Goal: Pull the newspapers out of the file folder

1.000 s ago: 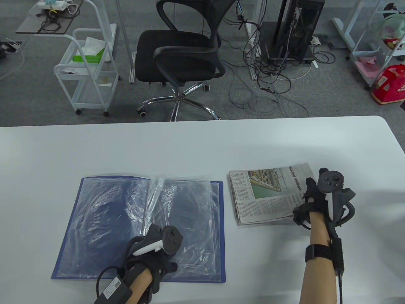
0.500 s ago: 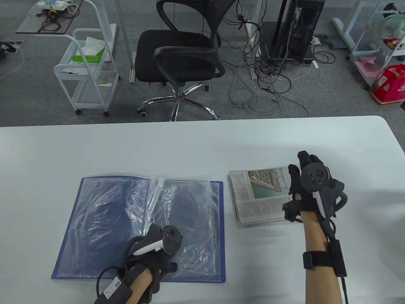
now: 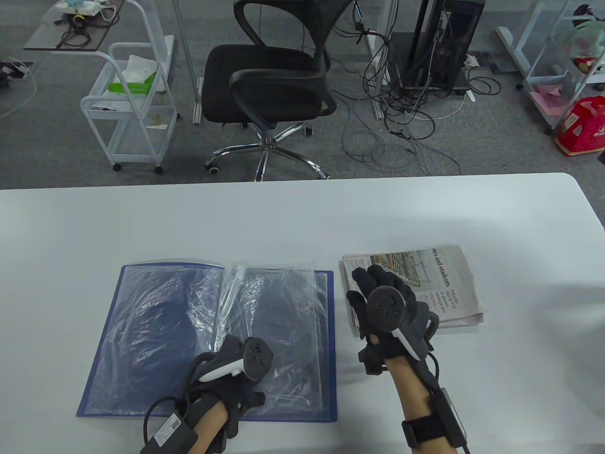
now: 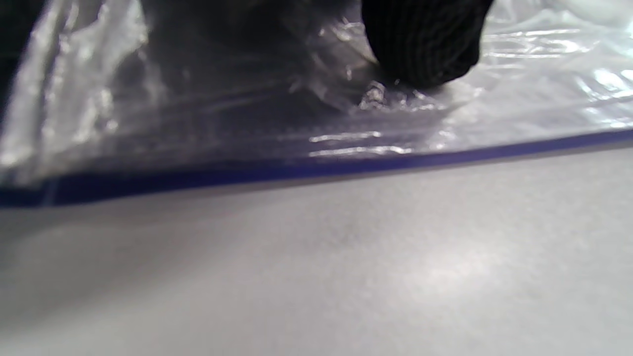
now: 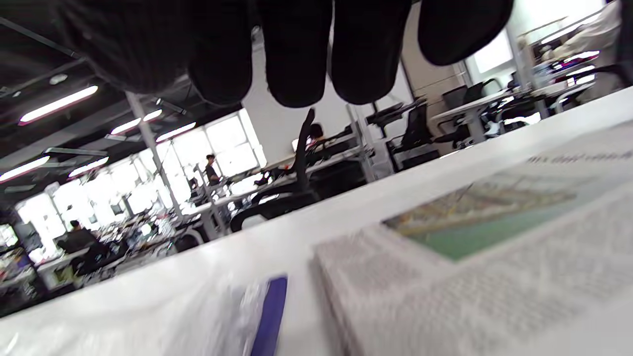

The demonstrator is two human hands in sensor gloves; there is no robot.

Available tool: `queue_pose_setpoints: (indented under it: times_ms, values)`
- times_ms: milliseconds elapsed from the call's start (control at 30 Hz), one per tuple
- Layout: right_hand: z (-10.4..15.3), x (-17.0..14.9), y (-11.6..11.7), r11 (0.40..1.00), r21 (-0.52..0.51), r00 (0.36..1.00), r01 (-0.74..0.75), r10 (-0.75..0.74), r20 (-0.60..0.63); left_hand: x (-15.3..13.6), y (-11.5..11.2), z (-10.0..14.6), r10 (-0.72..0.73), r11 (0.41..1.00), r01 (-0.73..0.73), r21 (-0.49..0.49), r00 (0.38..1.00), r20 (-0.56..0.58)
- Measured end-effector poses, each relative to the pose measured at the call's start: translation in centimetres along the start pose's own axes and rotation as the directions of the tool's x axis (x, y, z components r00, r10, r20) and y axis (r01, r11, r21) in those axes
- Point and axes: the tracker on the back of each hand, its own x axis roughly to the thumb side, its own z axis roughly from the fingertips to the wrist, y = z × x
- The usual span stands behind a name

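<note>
A blue file folder [image 3: 156, 326] lies open on the table with crinkled clear plastic sleeves [image 3: 279, 307] spread across it. My left hand [image 3: 231, 373] rests on the sleeves near the folder's front edge; in the left wrist view a gloved fingertip [image 4: 425, 44] presses the plastic [image 4: 198, 123]. A folded newspaper [image 3: 449, 283] lies on the table just right of the folder. My right hand [image 3: 383, 307] hovers flat over the newspaper's left part, fingers extended, holding nothing. In the right wrist view the fingers [image 5: 296, 49] hang above the newspaper [image 5: 470, 257].
The white table [image 3: 283, 217] extends far and right of the folder and newspaper. Beyond its far edge stand a black office chair [image 3: 269, 85], a white wire cart [image 3: 132, 104] and a computer tower with cables [image 3: 439, 47].
My right hand moved left from the newspaper's right edge, over the page, to above its left part. The left hand, folder and newspaper have stayed put.
</note>
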Motion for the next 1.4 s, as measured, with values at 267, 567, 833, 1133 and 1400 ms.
queue_pose_setpoints:
  times_ms: [267,567,833,1133,1400]
  values:
    - [1.2,2.1,5.3,0.949,0.281,0.987,-0.141,0.112,0.118,0.0,0.0,0.0,-0.007,1.000,0.007,0.005,1.000,0.005]
    - [1.8,2.3,7.5,0.883,0.368,0.953,-0.292,0.238,0.185,0.0,1.0,0.7,-0.010,0.992,0.007,0.128,1.000,0.023]
    - [1.7,2.3,7.4,0.880,0.375,0.954,-0.293,0.240,0.182,-2.5,4.6,4.6,0.155,0.864,-0.163,0.476,0.986,0.057]
    - [1.7,2.2,7.3,0.876,0.377,0.952,-0.300,0.247,0.184,-10.4,5.4,6.9,0.389,0.757,-0.238,0.609,0.912,-0.127]
    - [1.6,2.2,7.3,0.875,0.385,0.954,-0.294,0.242,0.177,-17.9,2.7,6.7,0.600,0.732,-0.330,0.596,0.727,-0.334]
